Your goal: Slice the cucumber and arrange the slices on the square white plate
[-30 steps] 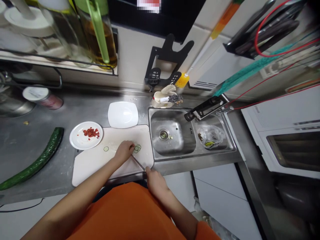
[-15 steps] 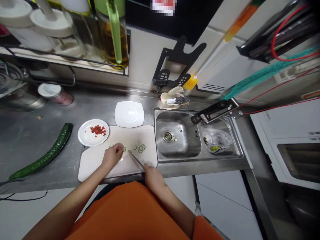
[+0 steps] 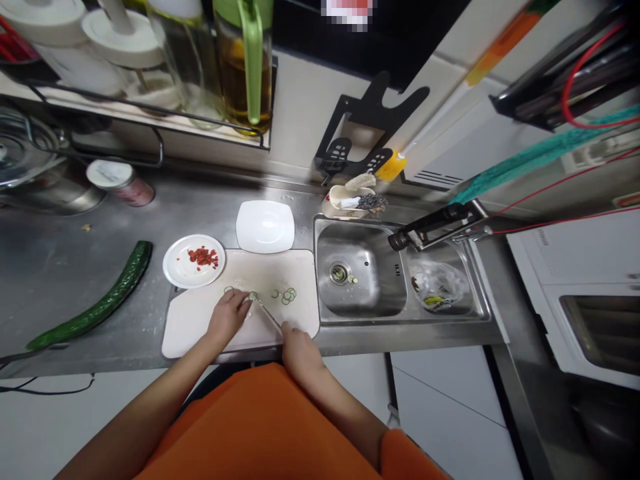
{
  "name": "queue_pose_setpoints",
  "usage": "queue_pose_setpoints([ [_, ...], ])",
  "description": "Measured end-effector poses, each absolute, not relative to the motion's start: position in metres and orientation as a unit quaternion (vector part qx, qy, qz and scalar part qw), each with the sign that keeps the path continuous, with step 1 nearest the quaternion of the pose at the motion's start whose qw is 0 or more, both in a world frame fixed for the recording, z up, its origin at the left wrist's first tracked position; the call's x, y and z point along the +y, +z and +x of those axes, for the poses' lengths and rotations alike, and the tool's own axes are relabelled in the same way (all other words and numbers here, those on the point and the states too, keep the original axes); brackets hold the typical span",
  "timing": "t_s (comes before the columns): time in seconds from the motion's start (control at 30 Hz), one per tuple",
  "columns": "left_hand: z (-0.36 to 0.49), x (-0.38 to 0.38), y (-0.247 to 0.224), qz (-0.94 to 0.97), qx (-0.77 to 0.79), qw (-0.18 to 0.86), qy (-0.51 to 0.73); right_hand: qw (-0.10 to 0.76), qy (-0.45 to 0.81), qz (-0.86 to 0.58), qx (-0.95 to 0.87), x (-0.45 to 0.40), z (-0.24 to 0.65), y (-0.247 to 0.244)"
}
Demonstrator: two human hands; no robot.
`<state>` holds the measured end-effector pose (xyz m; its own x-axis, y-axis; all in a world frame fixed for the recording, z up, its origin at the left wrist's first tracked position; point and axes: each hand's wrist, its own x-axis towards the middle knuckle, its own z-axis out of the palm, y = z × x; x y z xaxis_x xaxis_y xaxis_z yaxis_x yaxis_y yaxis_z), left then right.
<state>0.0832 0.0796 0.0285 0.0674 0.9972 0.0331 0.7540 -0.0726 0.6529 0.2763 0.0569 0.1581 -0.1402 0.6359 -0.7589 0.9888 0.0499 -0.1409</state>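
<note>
Steel counter (image 3: 143, 327) parts cucumber (image 3: 100, 310) from cutting board (image 3: 193, 328), by whose edge the right grip (image 3: 301, 348) wraps a knife (image 3: 270, 316) (left grip (image 3: 229, 317) unclear).

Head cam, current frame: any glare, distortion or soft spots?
Head view: bright reflections on the square plate and sink; head view: wide-angle look, white appliance tilted at right; head view: knife and left hand slightly soft; head view: lower right dark, pixelated patch up top.

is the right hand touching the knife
Touching: the head view shows the right hand closed around one end of the knife, the rest jutting out over the cutting board.
</note>
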Motion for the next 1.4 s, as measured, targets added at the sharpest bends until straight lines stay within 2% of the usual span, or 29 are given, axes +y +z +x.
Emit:
queue_pose_setpoints([
  [0.63, 0.085, 0.082, 0.036, 0.689, 0.638, 0.25, 0.236, 0.265, -0.351, 0.611, 0.659, 0.058, 0.266, 0.157],
  [0.9, 0.084, 0.082, 0.032, 0.672, 0.649, 0.272, 0.231, 0.239, -0.362, 0.617, 0.657, 0.058, 0.261, 0.16],
  [1.4, 0.09, 0.092, 0.042, 0.634, 0.673, 0.314, 0.213, 0.264, -0.4, 0.629, 0.613, 0.04, 0.299, 0.166],
])
